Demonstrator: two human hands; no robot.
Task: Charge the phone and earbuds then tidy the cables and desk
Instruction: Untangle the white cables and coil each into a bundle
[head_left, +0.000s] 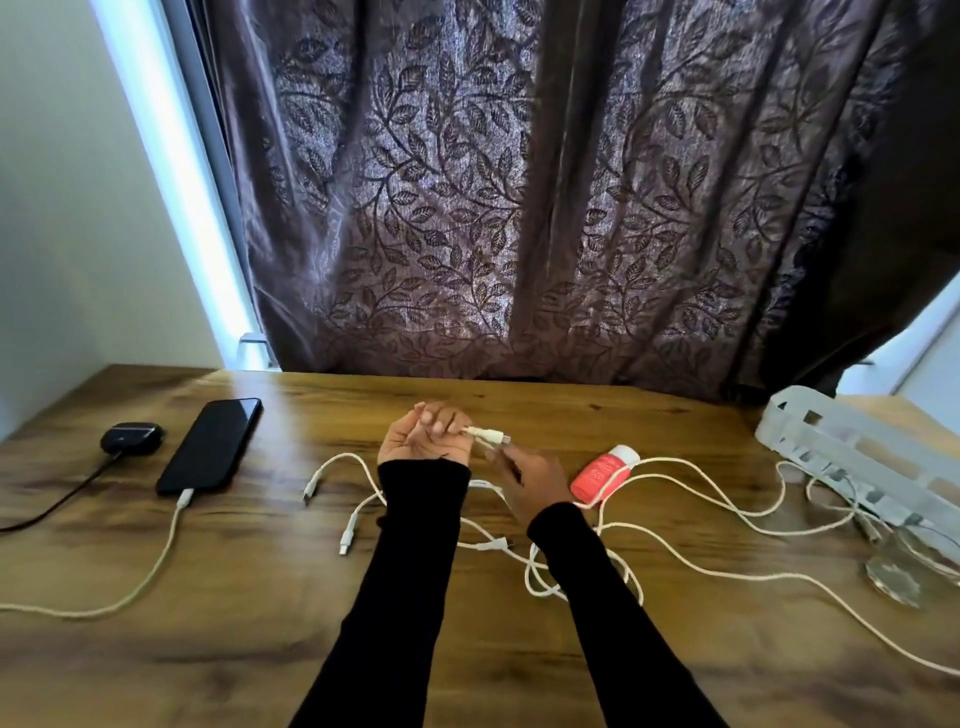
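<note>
A black phone (212, 446) lies at the left of the wooden desk (249, 649) with a white cable (156, 566) plugged into its near end. Left of it sits a black earbuds case (132, 438) with a black cable (57, 506) attached. Several white cables (670, 551) lie tangled across the middle and right. My left hand (428, 434), palm up, grips one white cable just behind its plug (488, 434). My right hand (530, 480) is just below that plug; its fingertips are by the cable, but a pinch is not visible.
A red and white bottle (602, 474) lies on its side right of my hands. A white slotted plastic basket (852, 457) stands at the right edge, with clear glass items (896, 579) in front of it. A dark patterned curtain (519, 208) hangs behind the desk.
</note>
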